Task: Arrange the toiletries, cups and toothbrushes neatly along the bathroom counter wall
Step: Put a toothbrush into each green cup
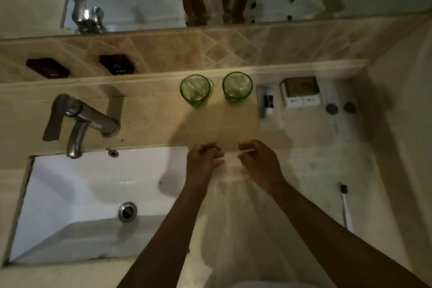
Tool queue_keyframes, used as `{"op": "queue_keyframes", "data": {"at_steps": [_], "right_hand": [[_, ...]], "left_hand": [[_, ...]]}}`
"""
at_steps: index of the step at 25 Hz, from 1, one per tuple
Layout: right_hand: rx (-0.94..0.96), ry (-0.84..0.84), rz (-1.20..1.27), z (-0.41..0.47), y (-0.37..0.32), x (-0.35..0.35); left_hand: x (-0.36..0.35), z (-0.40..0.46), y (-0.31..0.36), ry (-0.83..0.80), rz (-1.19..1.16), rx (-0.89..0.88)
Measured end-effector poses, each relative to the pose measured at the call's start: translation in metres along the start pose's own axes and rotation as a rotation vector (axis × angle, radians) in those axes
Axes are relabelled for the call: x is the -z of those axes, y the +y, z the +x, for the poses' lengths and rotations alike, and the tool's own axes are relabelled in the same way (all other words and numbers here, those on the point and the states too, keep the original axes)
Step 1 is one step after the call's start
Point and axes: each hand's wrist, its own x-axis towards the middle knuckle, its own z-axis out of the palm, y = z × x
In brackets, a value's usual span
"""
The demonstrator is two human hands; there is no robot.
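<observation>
The toothbrush (344, 206) lies lengthwise, head toward the wall (right of both arms); left hand (203, 161) and right hand (259, 161) pinch a pale wrapper (245, 152).

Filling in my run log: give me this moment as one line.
two green cups by wall | toothbrush near front edge, not yet placed | left hand, right hand pinching something thin, unclear
</observation>
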Motion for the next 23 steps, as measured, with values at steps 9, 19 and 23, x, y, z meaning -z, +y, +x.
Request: {"op": "queue_keyframes", "data": {"at_steps": [9,19,23], "right_hand": [[-0.132,0.325,-0.14,-0.123,0.137,0.144],[-0.213,0.289,-0.219,-0.127,0.188,0.201],[-0.19,0.228,-0.25,-0.12,0.196,0.209]], "left_hand": [[-0.087,-0.101,-0.101,-0.316,0.27,0.192],[-0.149,-0.141,-0.126,-0.193,0.772,0.054],[-0.159,-0.156,-0.134,-0.194,0.865,0.039]]}}
